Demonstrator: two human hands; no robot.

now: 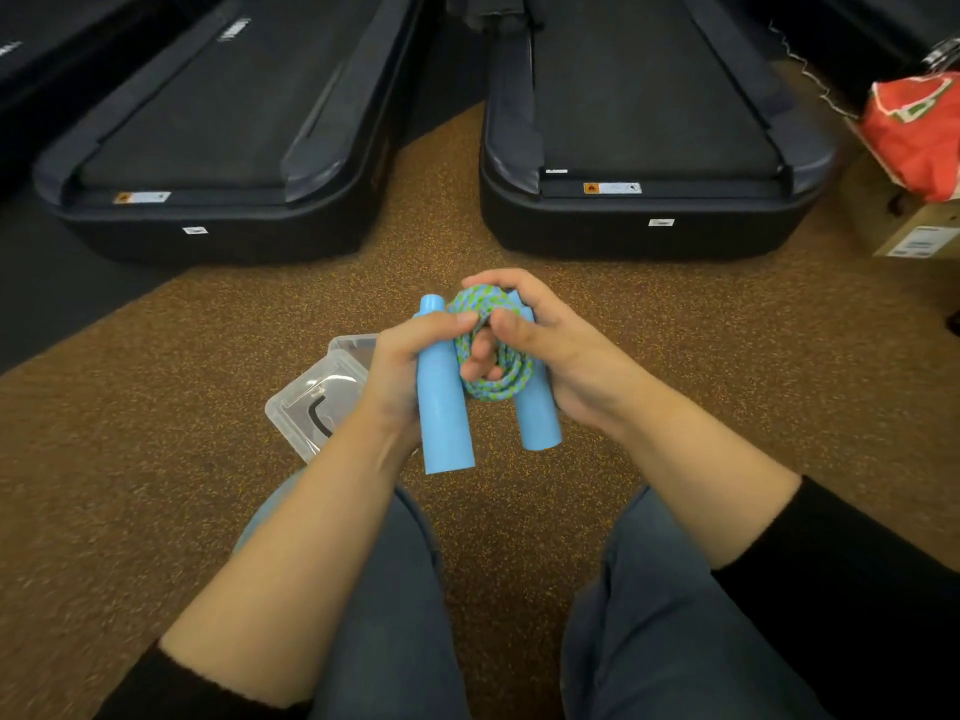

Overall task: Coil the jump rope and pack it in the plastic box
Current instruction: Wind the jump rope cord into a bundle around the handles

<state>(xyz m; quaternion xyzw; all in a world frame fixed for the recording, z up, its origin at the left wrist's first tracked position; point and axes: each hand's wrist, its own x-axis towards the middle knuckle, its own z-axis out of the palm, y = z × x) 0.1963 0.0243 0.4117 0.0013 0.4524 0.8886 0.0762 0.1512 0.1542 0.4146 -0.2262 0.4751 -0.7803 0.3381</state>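
Blue plastic, the near handle (447, 433) sits clamped in my left hand (400, 366), the other handle (537, 423) in my right hand (550, 356), whose fingers (480, 363) hook through the coiled jump rope (506, 384) so its loops can't spring; beyond my left wrist the clear plastic box (311, 402) waits on the floor (156, 407)

Blue-green rope (493, 350) coiled between two light blue handles (447, 407); clear plastic box (311, 402) lies on the floor
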